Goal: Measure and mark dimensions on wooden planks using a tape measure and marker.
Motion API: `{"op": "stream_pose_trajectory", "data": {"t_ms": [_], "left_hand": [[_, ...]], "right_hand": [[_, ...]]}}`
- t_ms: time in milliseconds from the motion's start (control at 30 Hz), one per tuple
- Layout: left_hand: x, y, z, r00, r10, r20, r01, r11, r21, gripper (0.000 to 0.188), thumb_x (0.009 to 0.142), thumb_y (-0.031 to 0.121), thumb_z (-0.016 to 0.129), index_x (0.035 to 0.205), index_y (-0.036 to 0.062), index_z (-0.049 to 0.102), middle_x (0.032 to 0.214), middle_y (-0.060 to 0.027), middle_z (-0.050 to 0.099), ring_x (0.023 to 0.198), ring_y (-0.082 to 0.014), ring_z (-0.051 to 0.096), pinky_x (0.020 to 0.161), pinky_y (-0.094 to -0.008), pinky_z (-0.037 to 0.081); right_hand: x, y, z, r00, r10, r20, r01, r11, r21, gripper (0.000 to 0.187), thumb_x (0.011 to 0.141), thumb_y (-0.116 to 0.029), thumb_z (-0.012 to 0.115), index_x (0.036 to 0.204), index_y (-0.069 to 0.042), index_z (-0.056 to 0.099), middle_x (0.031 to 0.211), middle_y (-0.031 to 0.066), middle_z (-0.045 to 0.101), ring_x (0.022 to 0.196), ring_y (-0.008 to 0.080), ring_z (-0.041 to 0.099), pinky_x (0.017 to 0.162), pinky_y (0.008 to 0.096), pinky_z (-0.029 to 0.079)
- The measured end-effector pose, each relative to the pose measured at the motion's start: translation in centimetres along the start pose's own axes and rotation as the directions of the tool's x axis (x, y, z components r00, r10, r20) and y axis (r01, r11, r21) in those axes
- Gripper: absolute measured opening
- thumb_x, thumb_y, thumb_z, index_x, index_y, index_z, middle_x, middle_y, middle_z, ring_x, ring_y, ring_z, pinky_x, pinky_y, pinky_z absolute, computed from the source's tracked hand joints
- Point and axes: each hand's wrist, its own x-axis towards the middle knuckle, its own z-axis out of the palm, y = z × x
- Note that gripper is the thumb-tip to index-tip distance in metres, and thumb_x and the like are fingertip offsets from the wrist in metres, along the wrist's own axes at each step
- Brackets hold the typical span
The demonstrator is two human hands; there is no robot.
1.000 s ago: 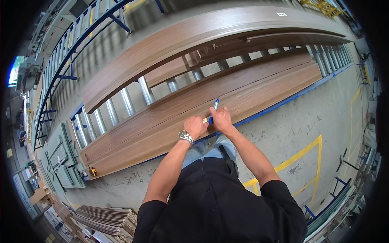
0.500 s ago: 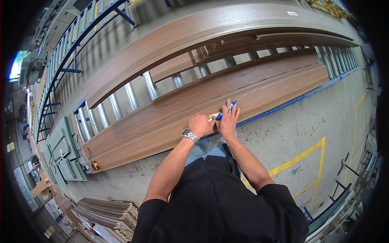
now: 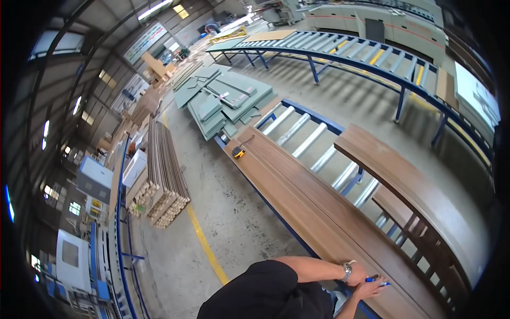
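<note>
Both my hands are close together over a long brown wood-grain panel (image 3: 297, 186) lying on a roller conveyor. My right hand (image 3: 368, 290) is closed on a blue marker pen (image 3: 383, 283), which points out past the fingers. Just beside it, my left hand (image 3: 358, 273), with a metal watch (image 3: 347, 271) at the wrist, is curled with its fingertips at the marker's blue end. What the left fingers hold is too small to make out. A black and yellow tape measure (image 3: 238, 152) sits at the panel's far end.
Another brown panel (image 3: 404, 170) lies on the conveyor's right side, above its metal rollers (image 3: 309, 139). Grey-green panels (image 3: 234, 93) are stacked beyond the far end. Bundled wooden strips (image 3: 166, 170) stand on the floor at left. A second blue-framed conveyor (image 3: 340, 50) runs behind.
My view has swung left toward the panel's far end, so my hands now appear at the lower right. They remain together at the panel, the marker still in my right hand.
</note>
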Motion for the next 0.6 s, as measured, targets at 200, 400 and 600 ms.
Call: {"op": "stream_pose_trajectory", "data": {"t_ms": [200, 400, 600], "left_hand": [[-1.8, -1.3, 0.5, 0.987, 0.163, -0.011, -0.162, 0.985, 0.062, 0.022, 0.077, 0.019, 0.059, 0.074, -0.0007, 0.068, 0.072, -0.0226, 0.066, 0.071, -0.0391, 0.067, 0.064, -0.0479, 0.052], [-6.8, -3.7, 1.6, 0.988, 0.02, -0.153, -0.027, 0.999, -0.043, 0.028, 0.082, 0.025, 0.058, 0.07, 0.0006, 0.067, 0.073, -0.0219, 0.066, 0.07, -0.0395, 0.066, 0.064, -0.0501, 0.052], [-8.4, -7.1, -5.1, 0.979, -0.052, -0.199, 0.073, 0.993, 0.097, 0.031, 0.089, 0.024, 0.049, 0.083, -0.0029, 0.063, 0.07, -0.0217, 0.066, 0.065, -0.037, 0.066, 0.062, -0.0489, 0.052]], "right_hand": [[1.3, -2.2, -1.0, 0.99, 0.084, 0.117, -0.078, 0.996, -0.051, 0.072, 0.077, -0.03, 0.076, 0.137, -0.012, 0.041, 0.158, 0.0091, 0.027, 0.148, 0.0363, 0.012, 0.109, 0.0684, 0.017], [0.2, -1.8, -3.7, 0.999, -0.033, -0.025, 0.035, 0.998, 0.054, 0.081, 0.077, -0.037, 0.077, 0.142, -0.007, 0.039, 0.155, 0.0128, 0.033, 0.143, 0.0388, 0.026, 0.112, 0.0599, 0.018], [-1.2, 2.3, -3.0, 0.985, 0.064, -0.16, -0.053, 0.996, 0.074, 0.084, 0.074, -0.034, 0.079, 0.141, -0.003, 0.04, 0.141, 0.0156, 0.051, 0.133, 0.038, 0.038, 0.11, 0.0483, 0.023]]}}
